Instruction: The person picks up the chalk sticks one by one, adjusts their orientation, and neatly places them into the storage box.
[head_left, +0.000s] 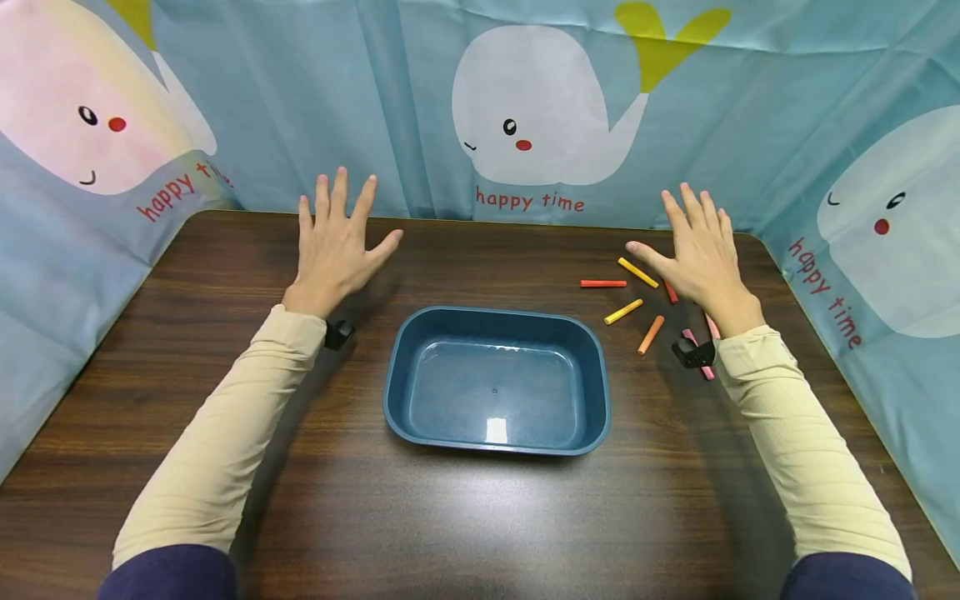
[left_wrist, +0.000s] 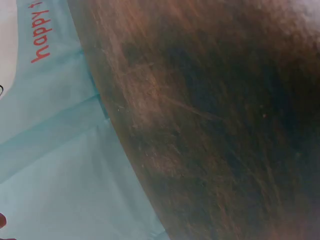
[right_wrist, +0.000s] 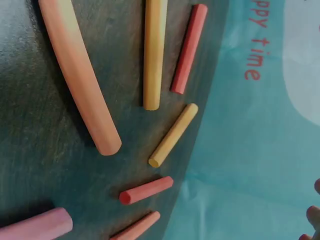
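My left hand [head_left: 332,246] is held above the table's left back part, fingers spread and straight, touching nothing. My right hand [head_left: 697,254] hovers with fingers spread over the back right part, near several coloured chalk sticks. A red chalk stick [head_left: 603,283], two yellow ones, the nearer [head_left: 623,312] beside an orange chalk stick [head_left: 651,335], lie left of it. Another red chalk stick [right_wrist: 146,190], a salmon chalk stick [right_wrist: 136,227] and a pink chalk stick [head_left: 698,354] lie under or beside the right hand and wrist. A blue rectangular tray [head_left: 495,450] stands between the hands.
The dark wood table [head_left: 480,525] is bordered by a light blue curtain [head_left: 300,100] with whale prints at the back and both sides. A black wrist device [head_left: 339,334] shows at the left wrist and another [head_left: 693,352] at the right.
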